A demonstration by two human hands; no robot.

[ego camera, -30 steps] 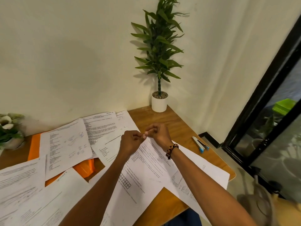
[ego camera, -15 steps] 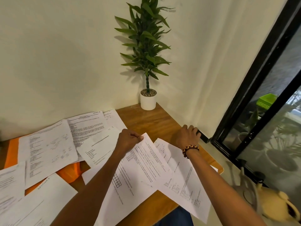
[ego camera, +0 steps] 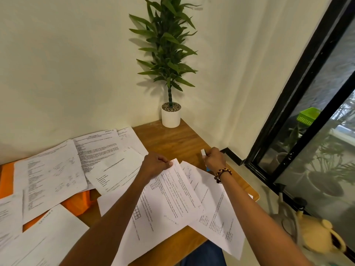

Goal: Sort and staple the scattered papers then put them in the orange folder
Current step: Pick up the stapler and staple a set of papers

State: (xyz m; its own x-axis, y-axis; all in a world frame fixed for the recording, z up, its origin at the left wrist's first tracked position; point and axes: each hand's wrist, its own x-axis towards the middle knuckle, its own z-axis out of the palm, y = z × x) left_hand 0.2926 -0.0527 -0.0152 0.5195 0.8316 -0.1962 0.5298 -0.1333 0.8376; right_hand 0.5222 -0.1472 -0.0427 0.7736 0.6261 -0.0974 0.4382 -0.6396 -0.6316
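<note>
pinching the top corner of a gathered set of papers, the left hand keeps the sheets squared where a staple would go, which looks like the reason for holding them there and not in the middle; the right hand is curled around a small white and blue stapler just beside that corner, at the right side of the table, ready to be brought over; more loose sheets lie spread to the left, covering most of the orange folder, which shows only in patches beneath them; judging by this, sorting is only partly done and nothing is filed yet
</note>
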